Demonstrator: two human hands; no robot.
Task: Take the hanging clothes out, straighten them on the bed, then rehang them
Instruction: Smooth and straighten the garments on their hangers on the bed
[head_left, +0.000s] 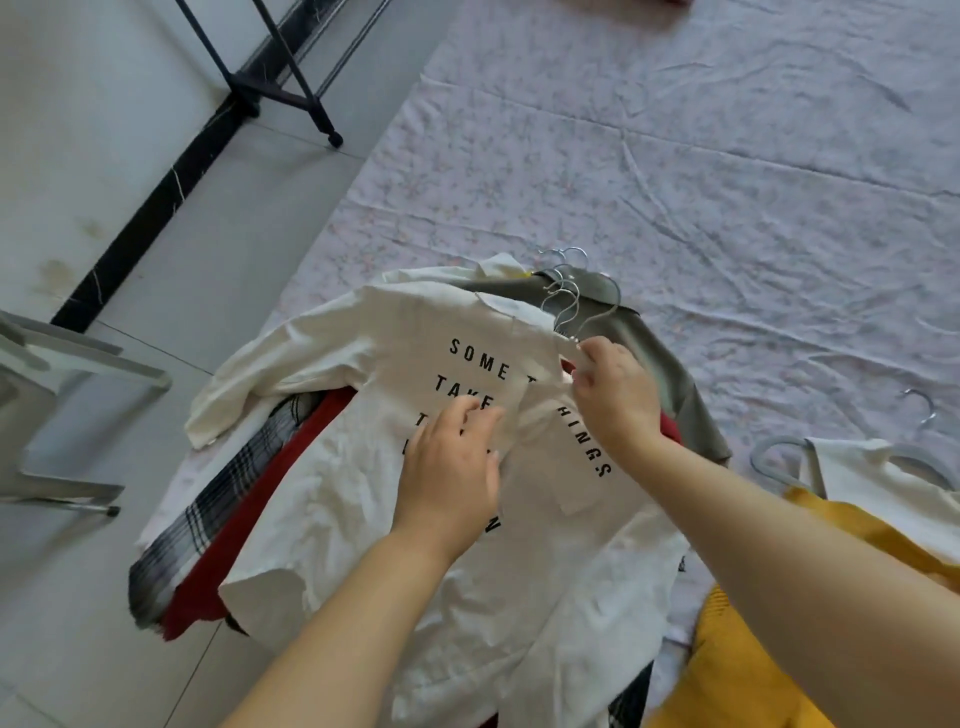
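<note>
The white shirt (395, 364), printed with black lettering, is lying back-up on top of a pile of clothes at the near edge of the bed (701, 156). Both hands are working on it.

- The right hand (618, 397) is gripping the shirt at its collar. Its fingers (595, 349) are curling tightly and pinching the fabric at the base of a wire hook.
- The left hand (449, 467) is resting on the middle of the shirt's back, partly covering the lettering. Its fingers (470, 413) are bending onto a raised fold of fabric. Whether they are pinching that fold or only pressing on it cannot be told.

A cluster of metal hanger hooks (566, 283) is sticking out just beyond the right fingers. A grey-green garment (675, 384) is showing under the shirt, to the right of the right fingers. A red garment (244, 535) and a plaid garment (208, 509) are protruding from under the shirt, to the left of the left fingers, and are overhanging the bed edge.

Well to the right of the right fingers, a second white garment (862, 473) is lying on pale hangers (774, 452), touching a yellow garment (748, 654).

Far beyond and left of the left fingers, the black base of a clothes rack (283, 93) is standing on the floor (234, 249).
</note>
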